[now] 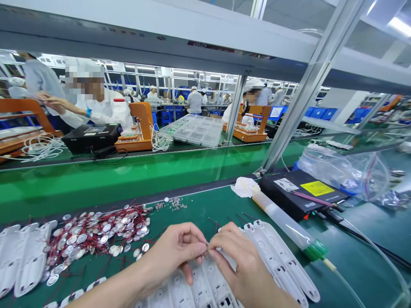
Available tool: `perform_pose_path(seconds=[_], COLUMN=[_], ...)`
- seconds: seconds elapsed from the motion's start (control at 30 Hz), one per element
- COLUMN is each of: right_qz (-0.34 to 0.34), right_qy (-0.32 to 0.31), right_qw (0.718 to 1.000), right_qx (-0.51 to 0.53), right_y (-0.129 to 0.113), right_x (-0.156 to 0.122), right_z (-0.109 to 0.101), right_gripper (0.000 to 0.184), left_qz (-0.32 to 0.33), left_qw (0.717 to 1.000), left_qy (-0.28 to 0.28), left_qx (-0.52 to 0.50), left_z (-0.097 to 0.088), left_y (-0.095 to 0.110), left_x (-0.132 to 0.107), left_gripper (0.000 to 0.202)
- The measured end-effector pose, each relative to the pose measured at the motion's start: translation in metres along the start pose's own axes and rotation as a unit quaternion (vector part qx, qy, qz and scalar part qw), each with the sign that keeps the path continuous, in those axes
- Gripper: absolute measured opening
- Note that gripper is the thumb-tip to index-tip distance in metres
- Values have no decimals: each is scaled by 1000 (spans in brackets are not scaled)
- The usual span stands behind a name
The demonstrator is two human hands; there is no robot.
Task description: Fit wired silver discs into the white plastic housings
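Observation:
My left hand (183, 248) and my right hand (239, 259) meet over a row of white plastic shells (195, 284). Both have thumb and index finger pinched, the tips almost touching. Whatever tiny piece sits between those fingertips is too small to name. More white shells (282, 261) lie side by side to the right of my right hand, with thin dark red wires at their upper ends. Left of my left hand spreads a heap of silvery round discs with red wires (102, 231). Beyond the heap is a scatter of tiny metallic parts (173, 203).
At right, a clear dispensing syringe (282, 218) with a green cap lies against a black control box (298, 190). Plastic bags (346, 171) rest behind it. A metal post (308, 94) rises from the bench. Across the green belt (128, 171), co-workers sit by orange fixtures (141, 124).

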State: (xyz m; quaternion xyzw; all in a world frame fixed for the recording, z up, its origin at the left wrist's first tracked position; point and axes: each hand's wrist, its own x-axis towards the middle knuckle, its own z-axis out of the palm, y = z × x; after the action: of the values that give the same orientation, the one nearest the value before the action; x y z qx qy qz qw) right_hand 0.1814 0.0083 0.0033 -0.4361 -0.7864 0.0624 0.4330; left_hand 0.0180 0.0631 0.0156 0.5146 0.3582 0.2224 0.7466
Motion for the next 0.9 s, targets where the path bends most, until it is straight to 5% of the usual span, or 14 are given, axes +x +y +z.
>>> perform_pose_path(seconds=[0.63, 0.9], right_qz=[27, -86], right_qy=[75, 64], right_qw=[997, 979], right_qx=[3, -174], right_y=[-12, -11], right_x=[5, -1], right_z=[-6, -5], right_gripper=[18, 19], left_qz=[-1, 19], left_qw=[995, 996], left_qy=[4, 32], left_qx=[-103, -86], left_z=[18, 17], left_y=[9, 1], left_x=[-6, -6], left_gripper=[34, 35])
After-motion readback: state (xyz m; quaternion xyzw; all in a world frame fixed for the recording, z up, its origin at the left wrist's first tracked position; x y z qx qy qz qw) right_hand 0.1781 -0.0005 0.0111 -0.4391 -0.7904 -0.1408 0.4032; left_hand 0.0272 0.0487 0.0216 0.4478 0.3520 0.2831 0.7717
